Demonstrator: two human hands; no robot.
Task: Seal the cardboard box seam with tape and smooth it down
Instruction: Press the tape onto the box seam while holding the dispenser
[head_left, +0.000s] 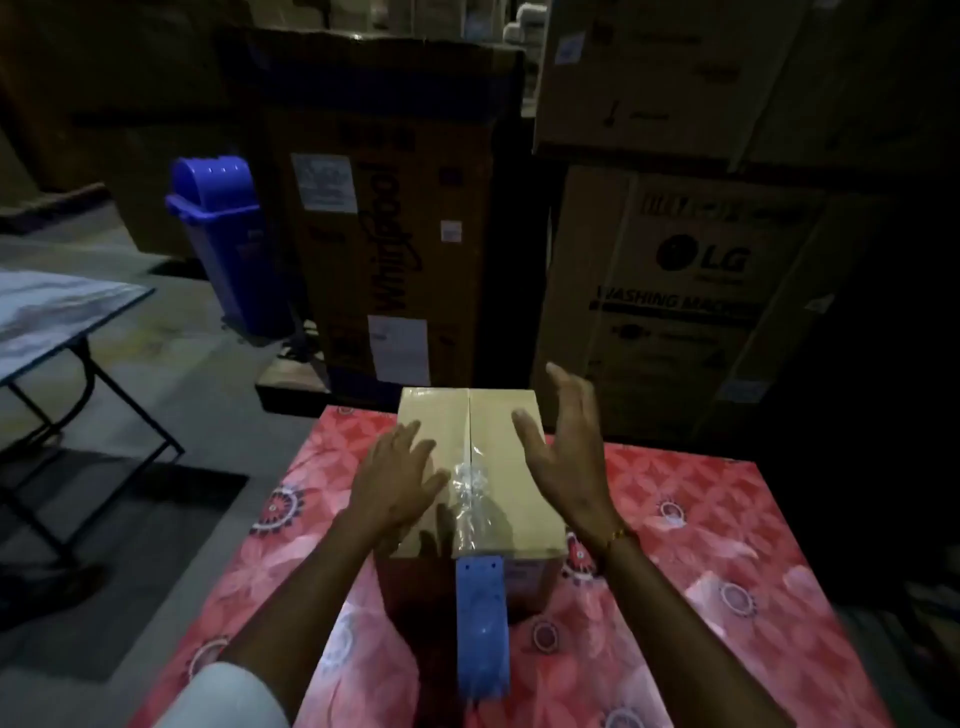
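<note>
A small cardboard box (498, 421) stands on a table with a red flowered cloth (675, 545). Its centre seam runs away from me, and crumpled clear tape (470, 499) covers the near half of that seam. A blue tape dispenser (482, 629) hangs against the box's near face, still joined to the tape. My left hand (397, 478) lies flat on the left flap, fingers spread. Just above the right flap my right hand (563, 457) hovers, palm turned inward and fingers apart. Neither hand holds anything.
Large appliance cartons (685, 291) are stacked close behind the table. A blue swing-lid bin (223, 228) stands at the back left on the floor. A folding table (57, 317) sits to the left. The room is dim.
</note>
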